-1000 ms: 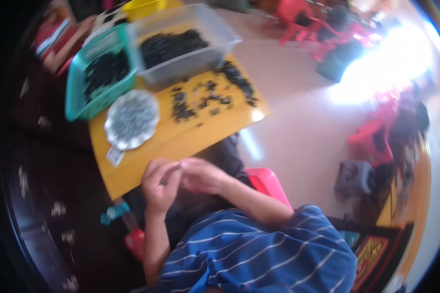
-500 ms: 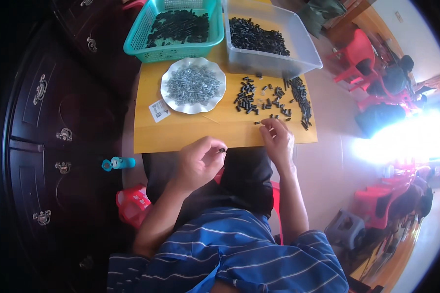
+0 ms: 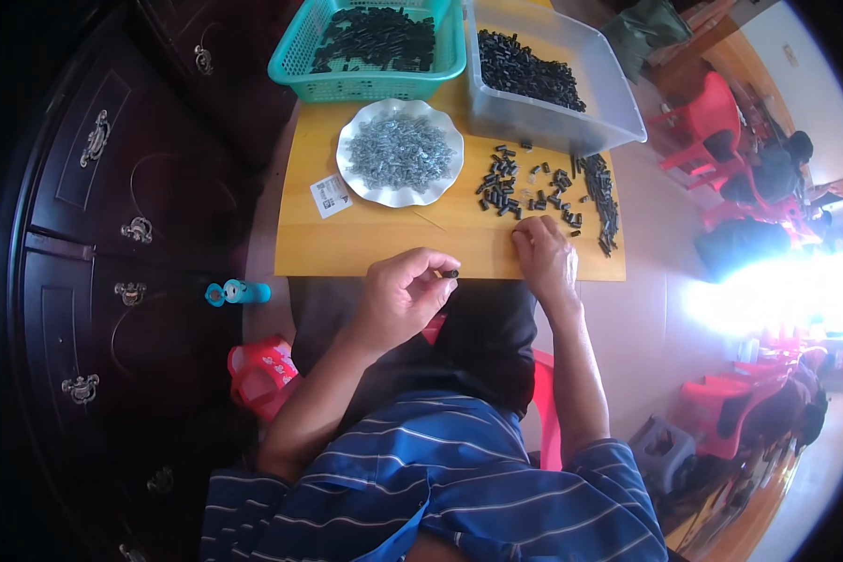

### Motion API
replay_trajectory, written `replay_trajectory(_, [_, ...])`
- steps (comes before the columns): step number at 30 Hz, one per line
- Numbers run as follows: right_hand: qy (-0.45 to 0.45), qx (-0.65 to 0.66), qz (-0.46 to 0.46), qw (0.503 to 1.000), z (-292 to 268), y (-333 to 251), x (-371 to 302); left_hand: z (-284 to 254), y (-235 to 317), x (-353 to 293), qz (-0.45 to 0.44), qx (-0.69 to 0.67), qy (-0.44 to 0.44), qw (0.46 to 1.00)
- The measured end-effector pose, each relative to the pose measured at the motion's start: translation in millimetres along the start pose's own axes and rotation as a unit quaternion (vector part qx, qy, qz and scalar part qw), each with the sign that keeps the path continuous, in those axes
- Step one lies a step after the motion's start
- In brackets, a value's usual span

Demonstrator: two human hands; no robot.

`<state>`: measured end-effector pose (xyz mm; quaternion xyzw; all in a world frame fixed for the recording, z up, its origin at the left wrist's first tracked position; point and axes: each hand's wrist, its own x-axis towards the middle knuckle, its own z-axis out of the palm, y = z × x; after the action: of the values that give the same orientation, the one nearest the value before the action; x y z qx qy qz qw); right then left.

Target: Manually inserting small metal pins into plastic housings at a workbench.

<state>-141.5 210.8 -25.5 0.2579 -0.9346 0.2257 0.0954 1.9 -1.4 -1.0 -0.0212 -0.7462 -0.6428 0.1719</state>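
My left hand [image 3: 405,298] is held just over the table's near edge. Between its thumb and fingers is a short black tube [image 3: 451,273]. On the tabletop, my right hand [image 3: 547,259] rests with curled fingers, thumb and forefinger pinched together; whatever is at their tips is hidden. Just beyond it lie loose short black tubes [image 3: 502,187], with a few clear bits among them. Longer thin black rods [image 3: 604,206] form a pile to their right. A white scalloped plate [image 3: 350,180] heaped with small clear and silvery pieces [image 3: 398,152] stands left of the tubes.
At the table's far side stand a green basket [image 3: 375,87] of black pieces and a clear plastic bin [image 3: 571,131] of short black tubes. A white label [image 3: 329,196] lies by the plate on the wooden table [image 3: 347,245]. Dark cabinets [image 3: 112,206] line the left.
My head view has shifted, so the table sits farther right. My right hand has moved slightly left over the table, and the small black piece by its fingertips no longer shows.
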Motion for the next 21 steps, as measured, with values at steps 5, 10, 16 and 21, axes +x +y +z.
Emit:
replay_trajectory(5, [-0.089,0.238,0.077,0.964,-26.2,-39.0,-9.4,-4.1,-6.1,-3.1,-0.044,-0.056,-0.003,0.997])
replay_trajectory(10, [-0.134,0.534,0.123,0.826,-31.3,-64.2,-24.5,-1.5,-1.4,-0.7,-0.035,-0.041,-0.014,0.998])
replay_trajectory(16, [-0.135,0.625,0.145,0.755,-34.9,-78.5,-31.6,-3.1,0.0,-0.4,-0.038,-0.050,-0.007,0.998])
replay_trajectory(21, [-0.092,0.679,0.150,0.713,-17.8,-86.0,-44.8,-0.9,-4.3,-2.1,-0.050,-0.084,-0.018,0.995])
